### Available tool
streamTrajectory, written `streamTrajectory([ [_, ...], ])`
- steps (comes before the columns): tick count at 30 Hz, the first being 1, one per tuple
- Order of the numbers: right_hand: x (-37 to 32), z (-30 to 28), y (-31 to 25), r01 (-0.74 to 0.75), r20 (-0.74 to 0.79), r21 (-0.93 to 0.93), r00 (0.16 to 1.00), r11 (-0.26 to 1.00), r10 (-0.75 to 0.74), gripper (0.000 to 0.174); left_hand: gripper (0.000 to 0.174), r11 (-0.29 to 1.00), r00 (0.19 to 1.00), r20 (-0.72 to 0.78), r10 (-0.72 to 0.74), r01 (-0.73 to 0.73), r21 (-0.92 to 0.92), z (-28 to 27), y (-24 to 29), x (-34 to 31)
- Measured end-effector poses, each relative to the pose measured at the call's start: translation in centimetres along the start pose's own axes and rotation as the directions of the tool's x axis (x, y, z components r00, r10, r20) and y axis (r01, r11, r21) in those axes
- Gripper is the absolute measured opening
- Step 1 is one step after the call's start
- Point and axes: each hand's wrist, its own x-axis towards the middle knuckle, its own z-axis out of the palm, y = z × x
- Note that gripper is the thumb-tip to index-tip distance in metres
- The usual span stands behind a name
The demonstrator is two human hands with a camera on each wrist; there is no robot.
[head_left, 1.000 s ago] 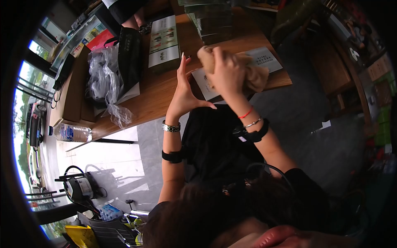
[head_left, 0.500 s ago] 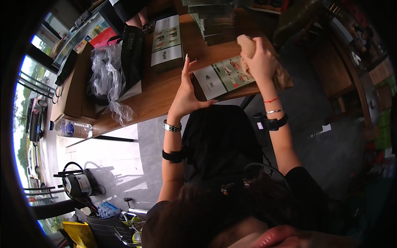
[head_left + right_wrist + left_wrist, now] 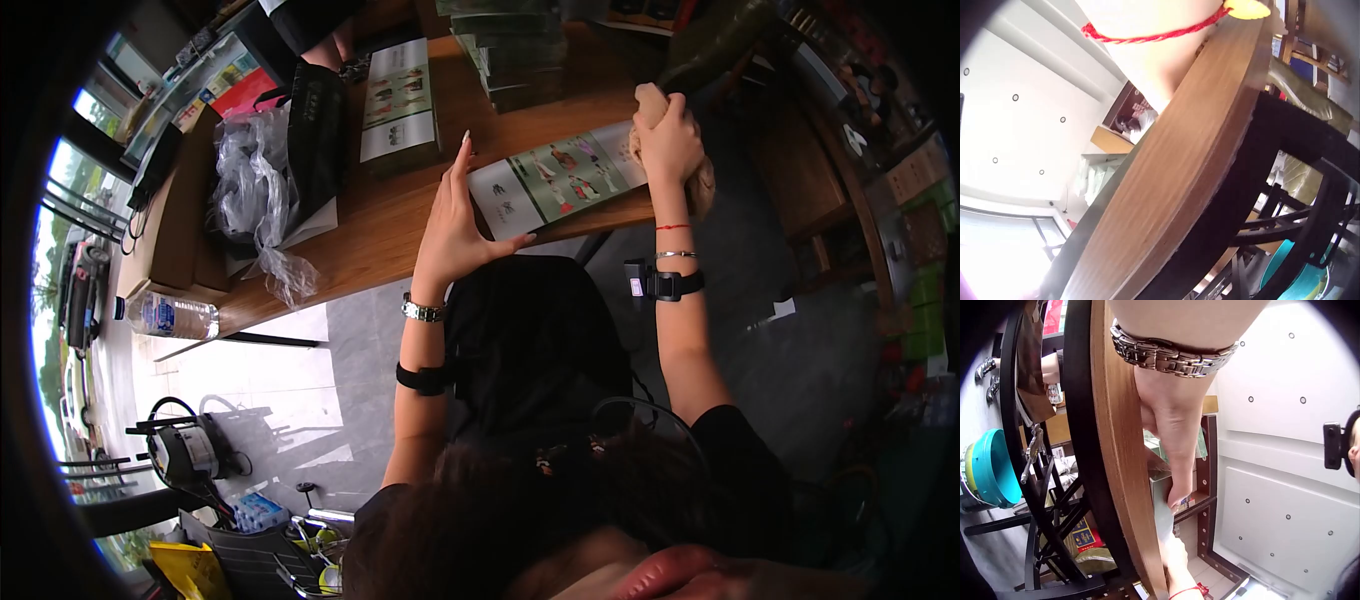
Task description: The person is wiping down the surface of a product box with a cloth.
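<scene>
A long flat box [image 3: 575,175] printed with colourful figures on green and white lies along the near edge of the wooden table [image 3: 400,215] in the head view. My left hand [image 3: 450,235] stands at its left end, fingers straight and thumb spread along the near corner. At the far right end, my right hand [image 3: 672,145] grips a bunched beige cloth [image 3: 703,188] against the box top. The left wrist view has the left hand [image 3: 1175,437] beside the box's pale side [image 3: 1161,509]. The table edge [image 3: 1179,162] hides most of the right hand's work in the right wrist view.
A similar box [image 3: 398,105] lies farther back, near a stack of green packages [image 3: 510,55]. Clear plastic bags [image 3: 255,180] and a black bag [image 3: 313,135] occupy the table's left. A water bottle [image 3: 172,315] lies at the left corner. A teal bucket [image 3: 999,469] stands below.
My right hand has moved the cloth rightward along the box, from near its middle to its right end, uncovering the printed figures. The left hand stays at the left end.
</scene>
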Motion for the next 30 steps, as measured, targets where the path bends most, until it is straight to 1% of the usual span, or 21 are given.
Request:
streamTrajectory([
  [2, -0.9, -0.9, -2.1, 0.060, 0.022, -0.010, 0.998, 0.998, -0.059, 0.051, 0.134, 0.998, 1.000, 0.004, 0.008, -0.008, 0.055, 0.2, -0.1, 0.2],
  [5, -3.1, -2.7, -6.7, 0.180, 0.095, 0.065, 0.978, 0.981, -0.186, 0.052, 0.136, 1.000, 1.000, 0.003, -0.029, 0.029, 0.006, 0.2, 0.2, 0.2],
  [6, -3.9, -3.5, -8.5, 0.224, 0.126, 0.188, 0.960, 0.956, -0.250, 0.051, 0.136, 1.000, 1.000, 0.008, -0.028, 0.028, 0.007, 0.2, 0.2, 0.2],
  [8, -5.8, -4.5, -12.3, 0.306, 0.137, 0.415, 0.910, 0.857, -0.391, 0.049, 0.141, 0.986, 0.997, -0.043, 0.063, -0.056, 0.156, 0.2, 0.0, 0.1],
  [9, -6.8, -4.8, -14.1, 0.346, 0.115, 0.514, 0.879, 0.785, -0.463, 0.048, 0.141, 0.985, 0.997, -0.039, 0.064, -0.057, 0.161, 0.2, -0.1, 0.1],
  [11, -8.8, -4.8, -17.4, 0.387, 0.086, 0.593, 0.841, 0.706, -0.534, 0.046, 0.146, 0.991, 0.988, -0.124, 0.093, -0.080, 0.107, 0.2, -0.7, 0.0],
  [12, -9.0, -4.6, -17.6, 0.386, 0.081, 0.593, 0.844, 0.706, -0.530, 0.046, 0.150, 0.998, 0.987, -0.146, 0.066, -0.063, 0.024, 0.0, -0.9, -0.1],
  [14, -9.1, -4.2, -17.6, 0.286, 0.102, 0.696, 0.868, 0.658, -0.486, 0.042, 0.148, 0.998, 0.990, -0.126, 0.068, -0.067, 0.018, -0.1, -1.4, -0.2],
  [15, -8.6, -4.7, -17.2, 0.286, 0.101, 0.695, 0.870, 0.660, -0.483, 0.042, 0.146, 0.998, 0.992, -0.109, 0.061, -0.060, 0.012, -0.1, -1.3, -0.2],
  [16, -7.8, -5.5, -16.2, 0.246, 0.138, 0.730, 0.861, 0.638, -0.490, 0.043, 0.146, 0.995, 0.994, -0.105, 0.022, -0.032, -0.097, 0.0, -1.1, -0.2],
  [17, -7.2, -6.0, -15.1, 0.204, 0.174, 0.764, 0.849, 0.613, -0.499, 0.044, 0.146, 0.995, 0.994, -0.106, 0.023, -0.033, -0.094, 0.0, -1.0, -0.1],
  [18, -6.4, -5.0, -13.8, 0.213, 0.161, 0.752, 0.858, 0.623, -0.487, 0.047, 0.145, 0.988, 0.999, -0.040, -0.020, 0.014, -0.154, -0.1, -1.0, -0.1],
  [19, -5.5, -4.5, -12.4, 0.208, 0.183, 0.704, 0.870, 0.679, -0.457, 0.048, 0.144, 0.975, 0.998, 0.027, -0.063, 0.067, -0.210, -0.2, -1.0, -0.2],
  [20, -4.5, -3.4, -10.8, 0.168, 0.229, 0.624, 0.894, 0.763, -0.385, 0.049, 0.141, 0.992, 1.000, -0.023, 0.004, -0.007, -0.129, -0.1, -1.1, -0.1],
  [22, -2.1, -2.4, -7.1, 0.087, 0.294, 0.505, 0.918, 0.859, -0.265, 0.049, 0.139, 0.995, 1.000, -0.004, -0.025, 0.025, -0.099, -0.2, -0.9, -0.1],
  [23, -1.3, -2.1, -5.5, 0.066, 0.261, 0.463, 0.943, 0.884, -0.207, 0.049, 0.136, 0.996, 0.999, 0.023, -0.047, 0.048, -0.071, -0.3, -0.7, -0.1],
  [24, -0.6, -0.9, -3.8, 0.086, 0.185, 0.426, 0.966, 0.901, -0.180, 0.048, 0.127, 0.999, 0.999, -0.014, -0.036, 0.036, 0.022, -0.4, 0.1, -0.1],
  [25, -0.1, -0.7, -2.7, 0.112, 0.113, 0.426, 0.978, 0.898, -0.176, 0.047, 0.127, 0.999, 0.999, -0.018, -0.036, 0.037, 0.024, -0.3, 0.2, -0.2],
  [27, 0.7, -0.4, -0.5, 0.057, 0.081, 0.306, 0.993, 0.950, -0.085, 0.046, 0.121, 0.982, 0.982, 0.054, -0.183, 0.180, 0.048, -0.3, 0.3, 0.1],
  [29, 0.6, 0.2, -0.3, 0.070, 0.046, 0.273, 0.995, 0.959, -0.086, 0.046, 0.118, 0.983, 0.982, 0.052, -0.182, 0.180, 0.041, -0.3, 0.3, 0.2],
  [30, 0.5, -0.1, -0.4, 0.078, 0.018, 0.240, 0.996, 0.968, -0.085, 0.046, 0.111, 0.986, 0.994, 0.039, -0.105, 0.099, 0.137, -0.2, 0.0, 0.1],
])
